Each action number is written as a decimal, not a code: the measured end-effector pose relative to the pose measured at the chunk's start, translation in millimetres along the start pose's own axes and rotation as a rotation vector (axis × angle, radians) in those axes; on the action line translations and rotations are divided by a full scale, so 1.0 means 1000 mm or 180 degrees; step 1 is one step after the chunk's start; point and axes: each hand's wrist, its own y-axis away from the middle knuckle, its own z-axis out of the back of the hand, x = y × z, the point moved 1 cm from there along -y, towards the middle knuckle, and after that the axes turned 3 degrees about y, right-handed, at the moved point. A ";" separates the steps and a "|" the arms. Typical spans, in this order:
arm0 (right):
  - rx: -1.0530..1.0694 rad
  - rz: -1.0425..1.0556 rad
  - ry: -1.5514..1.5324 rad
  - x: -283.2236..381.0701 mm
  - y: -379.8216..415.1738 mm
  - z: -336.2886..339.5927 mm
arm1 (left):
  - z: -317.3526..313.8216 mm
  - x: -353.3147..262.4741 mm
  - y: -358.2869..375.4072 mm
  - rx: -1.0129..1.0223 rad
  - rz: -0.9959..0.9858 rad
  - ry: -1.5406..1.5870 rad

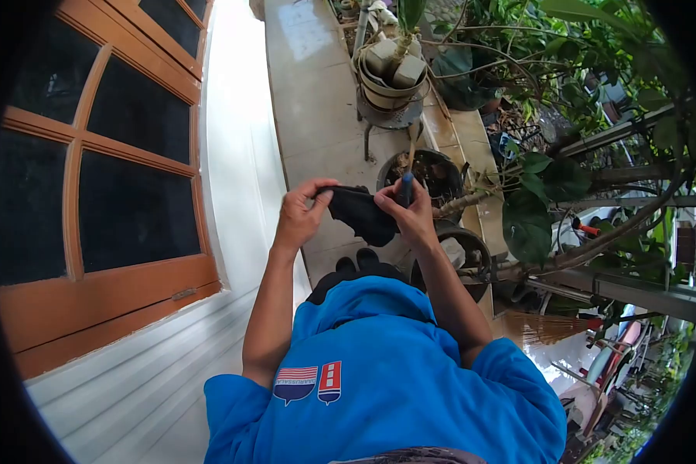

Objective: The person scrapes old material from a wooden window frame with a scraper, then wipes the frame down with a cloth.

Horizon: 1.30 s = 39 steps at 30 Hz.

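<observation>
Fingers (317, 195) of the left hand (298, 216) are pinched shut on one edge of a black cloth (359, 213); the right hand (410, 216) is closed on its other side, with a dark blue tool handle (407, 188) also gripped upright. The cloth is held at chest height, above the blue shirt (379, 371). Beyond it a dark plant pot (429, 166) is seen on the tiled floor (317, 93), and farther off a pale pot (387, 81) on a metal stand.
</observation>
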 end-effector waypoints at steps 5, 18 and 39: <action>0.0462 -0.0295 -0.0552 0.019 -0.001 -0.005 | 0.010 0.006 -0.005 -0.0538 0.0329 0.0364; 0.1005 0.0389 0.0575 0.031 -0.031 -0.045 | 0.047 -0.067 -0.048 0.0966 0.0597 0.1426; 0.0870 0.1763 0.2366 0.018 0.007 -0.110 | 0.095 0.039 -0.091 -0.1728 0.0562 0.1085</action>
